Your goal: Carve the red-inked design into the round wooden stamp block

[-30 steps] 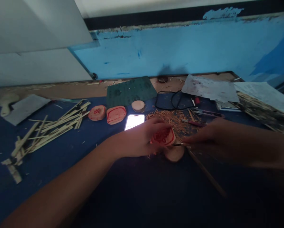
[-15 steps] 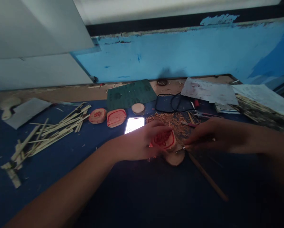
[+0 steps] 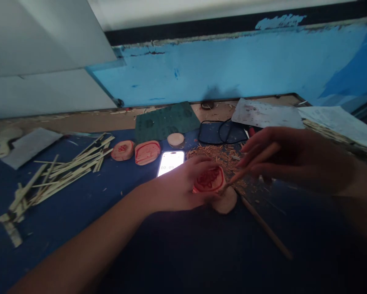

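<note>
Closed around a small wooden block with red-marked carving on its top, my left hand steadies it above a pale round wooden piece. My right hand pinches a slim wooden-handled carving tool. The tool slants down and left to the block's lower right edge, close to my left fingers; its tip is too blurred to make out. Another thin wooden-handled stick lies on the dark blue table below my right hand.
Wood shavings lie behind the block. A lit phone shows a timer. Two red-marked wooden pieces, a plain disc, wood strips, a green sheet, a black cord and sandpaper are around.
My right hand has risen and turned, and the tool's wooden handle now shows between its fingers. The tool meets the block's edge. My left hand keeps its hold on the block.
</note>
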The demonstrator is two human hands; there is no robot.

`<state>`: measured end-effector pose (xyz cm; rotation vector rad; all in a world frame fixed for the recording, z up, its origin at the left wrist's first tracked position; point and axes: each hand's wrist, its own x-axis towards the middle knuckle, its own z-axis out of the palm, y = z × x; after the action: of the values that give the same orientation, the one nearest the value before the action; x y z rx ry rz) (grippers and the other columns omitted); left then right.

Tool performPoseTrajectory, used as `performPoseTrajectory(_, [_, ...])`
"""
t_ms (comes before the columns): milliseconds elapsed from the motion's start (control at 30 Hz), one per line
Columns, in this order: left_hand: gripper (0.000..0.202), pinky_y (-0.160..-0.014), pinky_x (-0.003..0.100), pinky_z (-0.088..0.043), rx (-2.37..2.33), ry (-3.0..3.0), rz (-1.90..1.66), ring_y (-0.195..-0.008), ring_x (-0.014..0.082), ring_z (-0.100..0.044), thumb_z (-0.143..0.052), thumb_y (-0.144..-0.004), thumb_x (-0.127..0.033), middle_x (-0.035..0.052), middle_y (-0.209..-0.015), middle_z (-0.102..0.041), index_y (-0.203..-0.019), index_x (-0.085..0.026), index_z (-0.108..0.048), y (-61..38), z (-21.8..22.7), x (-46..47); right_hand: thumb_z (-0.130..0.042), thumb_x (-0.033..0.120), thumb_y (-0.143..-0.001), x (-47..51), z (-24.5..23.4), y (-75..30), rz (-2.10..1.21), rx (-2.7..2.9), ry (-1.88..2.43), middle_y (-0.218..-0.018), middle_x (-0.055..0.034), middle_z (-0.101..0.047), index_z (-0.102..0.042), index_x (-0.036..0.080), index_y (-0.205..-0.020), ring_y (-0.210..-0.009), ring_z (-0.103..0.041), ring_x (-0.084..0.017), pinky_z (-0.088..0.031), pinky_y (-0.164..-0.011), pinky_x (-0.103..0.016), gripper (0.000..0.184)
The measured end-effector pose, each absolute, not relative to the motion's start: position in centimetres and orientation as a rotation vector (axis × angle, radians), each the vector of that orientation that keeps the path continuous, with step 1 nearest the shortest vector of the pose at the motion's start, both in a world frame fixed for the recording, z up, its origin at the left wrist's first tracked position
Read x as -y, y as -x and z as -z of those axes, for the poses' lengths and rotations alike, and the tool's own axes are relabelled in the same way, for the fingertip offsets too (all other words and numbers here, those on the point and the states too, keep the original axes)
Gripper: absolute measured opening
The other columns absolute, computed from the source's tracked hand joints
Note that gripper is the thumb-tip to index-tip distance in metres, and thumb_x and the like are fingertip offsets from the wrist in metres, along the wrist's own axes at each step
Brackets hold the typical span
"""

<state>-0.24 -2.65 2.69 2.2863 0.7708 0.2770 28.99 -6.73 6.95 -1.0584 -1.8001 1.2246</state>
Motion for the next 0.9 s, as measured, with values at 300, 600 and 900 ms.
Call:
performPoseTrajectory(300, [0.067, -0.129, 0.054, -0.052, -0.897, -2.265, -0.416, -0.153, 0.0355, -0.057, -0.072, -0.1, -0.039, 0.0194, -0.167, -0.054, -0.161, -0.019, -0.058, -1.2, -1.2, 4.9, -0.088, 0.047, -0.094, 6.7, -5.9, -29.0, -0.912, 2.009, 1.212, -0.096, -0.0055, -0.082, -0.078, 0.023, -0.089, -0.071, -0.073, -0.017, -0.053, -0.055, -0.026, 0.027])
performPoseTrajectory(600, [0.062, -0.116, 0.054, -0.059, -0.83, -2.294, -0.338, -0.141, 0.0368, -0.064, -0.077, -0.093, -0.034, 0.018, -0.159, -0.059, -0.153, -0.021, -0.064, -1.2, -2.0, 4.7, -0.087, 0.041, -0.096, 7.3, -6.0, -28.3, -0.917, 2.049, 1.132, -0.09, -0.0025, -0.082, -0.079, 0.024, -0.091, -0.071, -0.073, -0.018, -0.051, -0.058, -0.026, 0.019])
performPoseTrajectory(900, [0.053, -0.116, 0.051, -0.058, -0.746, -2.31, -0.325, -0.14, 0.0335, -0.063, -0.073, -0.098, -0.035, 0.0162, -0.154, -0.061, -0.149, -0.022, -0.065, -0.8, -2.2, 4.3, -0.094, 0.042, -0.088, 7.4, -5.5, -27.6, -0.954, 1.932, 1.2, -0.085, -0.0021, -0.079, -0.076, 0.023, -0.087, -0.065, -0.067, -0.016, -0.048, -0.055, -0.025, 0.027])
